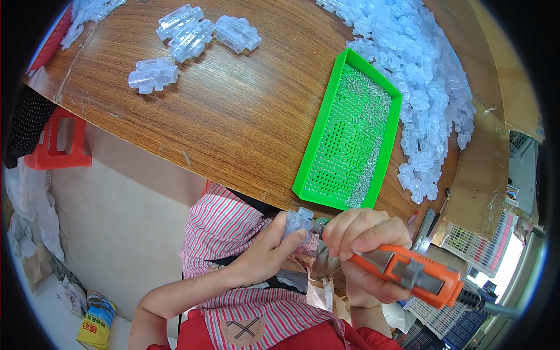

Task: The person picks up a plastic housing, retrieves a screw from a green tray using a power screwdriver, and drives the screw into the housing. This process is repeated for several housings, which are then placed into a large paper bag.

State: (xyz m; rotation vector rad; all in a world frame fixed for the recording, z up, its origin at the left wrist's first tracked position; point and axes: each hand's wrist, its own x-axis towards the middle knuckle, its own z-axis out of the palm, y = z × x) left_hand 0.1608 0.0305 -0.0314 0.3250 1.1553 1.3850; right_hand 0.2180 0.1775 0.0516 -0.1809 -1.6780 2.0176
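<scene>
Clear plastic casing (298,222), one piece, is held just off the near edge of the desk (251,111), between the two hands. At the far left, a cluster of clear pieces (87,14) is cut off by the rim of the view and cannot be counted. Below it, one red plastic stool (58,161) is seen beside the desk, and one yellow package (96,321) is seen farther down. Toward the middle, four loose casings (153,76) are laid near one another on the desk. The left hand (265,251) is closed about the single casing, which is pinched between thumb and fingers. To its right, one orange electric screwdriver (408,271) is gripped by the right hand (367,233), with the fingers wrapped round its front part. Its nose is aimed at the casing; whether the two are touching cannot be told. Beyond the hands, one green tray (332,154) with a perforated bottom is set on the desk, and small screws (376,108), too many to count, are gathered mostly along its right side. Farther right, a large pile of casings (420,87), also past counting, is heaped beside a cardboard panel (481,175)
</scene>
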